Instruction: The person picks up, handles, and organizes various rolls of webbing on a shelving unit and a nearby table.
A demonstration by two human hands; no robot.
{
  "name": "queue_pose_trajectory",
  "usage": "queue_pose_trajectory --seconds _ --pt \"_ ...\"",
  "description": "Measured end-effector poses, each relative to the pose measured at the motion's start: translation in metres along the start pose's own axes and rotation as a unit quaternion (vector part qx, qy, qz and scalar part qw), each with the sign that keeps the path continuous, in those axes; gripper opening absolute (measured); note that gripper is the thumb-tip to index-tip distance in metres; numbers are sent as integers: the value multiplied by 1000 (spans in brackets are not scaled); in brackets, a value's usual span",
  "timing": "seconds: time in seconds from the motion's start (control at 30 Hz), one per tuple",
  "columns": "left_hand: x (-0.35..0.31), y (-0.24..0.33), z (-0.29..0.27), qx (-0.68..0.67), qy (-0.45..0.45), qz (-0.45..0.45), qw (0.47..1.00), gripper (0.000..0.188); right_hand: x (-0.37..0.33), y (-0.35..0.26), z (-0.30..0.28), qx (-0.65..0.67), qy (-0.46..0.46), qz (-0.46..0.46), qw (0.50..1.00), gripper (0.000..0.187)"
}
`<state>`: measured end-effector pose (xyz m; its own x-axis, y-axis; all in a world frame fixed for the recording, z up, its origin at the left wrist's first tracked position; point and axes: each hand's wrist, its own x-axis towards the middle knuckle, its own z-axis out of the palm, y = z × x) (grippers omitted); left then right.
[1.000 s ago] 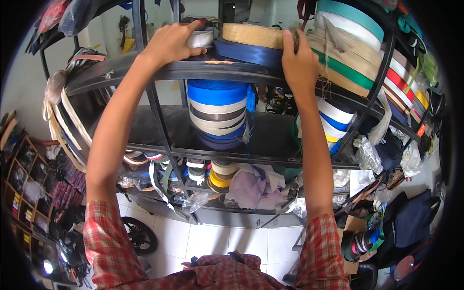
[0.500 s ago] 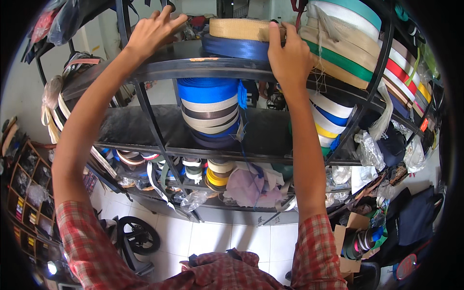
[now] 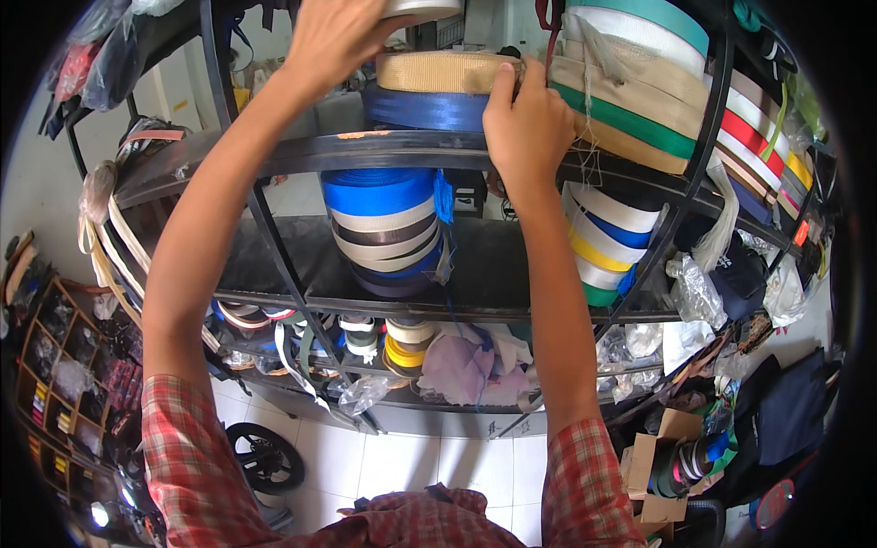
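At the top of the view my left hand (image 3: 338, 36) is closed on a white roll of strap (image 3: 425, 8), cut off by the picture's upper edge. My right hand (image 3: 532, 123) grips the right end of a tan webbing roll (image 3: 438, 71), its thumb at the roll's edge and its other fingers partly hidden. That roll lies flat on a dark blue webbing roll (image 3: 425, 107), on the upper black shelf (image 3: 311, 151). To the right of my right hand rises a stack of wide teal, white, tan and green rolls (image 3: 630, 91), with loose threads hanging from it.
Black uprights (image 3: 274, 242) divide the rack. The middle shelf bears a stack of blue, white and dark rolls (image 3: 379, 192). Lower down lie smaller rolls and lilac cloth (image 3: 466, 365). On the tiled floor are a wheel (image 3: 265, 457) and an open cardboard box (image 3: 681, 425).
My left hand has moved right and up, and a white roll now shows in it. My right hand stays at the tan roll's right end. The view has shifted slightly.
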<state>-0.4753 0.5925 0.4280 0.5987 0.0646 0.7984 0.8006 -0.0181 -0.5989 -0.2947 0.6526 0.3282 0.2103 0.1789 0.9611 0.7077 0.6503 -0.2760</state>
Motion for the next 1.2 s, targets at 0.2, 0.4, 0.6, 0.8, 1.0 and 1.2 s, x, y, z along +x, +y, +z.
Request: queue_pose_trajectory --seconds 0.2,0.4,0.6,0.8,1.0,1.2 --pt "25 15 35 -38 4 80 996 55 -1 2 5 17 -3 26 1000 44" --pt "36 6 25 -160 -121 73 977 52 2 -1 0 7 -35 52 998 46" --pt "19 0 10 -350 -244 0 904 50 0 2 2 3 -32 47 998 41" --pt "-37 -9 38 -409 -182 -352 822 93 -2 1 3 -1 -16 41 999 44" --pt "-29 11 39 -438 -221 -393 778 112 1 5 5 -4 -14 45 999 44" --pt "-35 29 55 -468 -140 -412 769 112 -1 9 6 7 -4 25 1000 43"
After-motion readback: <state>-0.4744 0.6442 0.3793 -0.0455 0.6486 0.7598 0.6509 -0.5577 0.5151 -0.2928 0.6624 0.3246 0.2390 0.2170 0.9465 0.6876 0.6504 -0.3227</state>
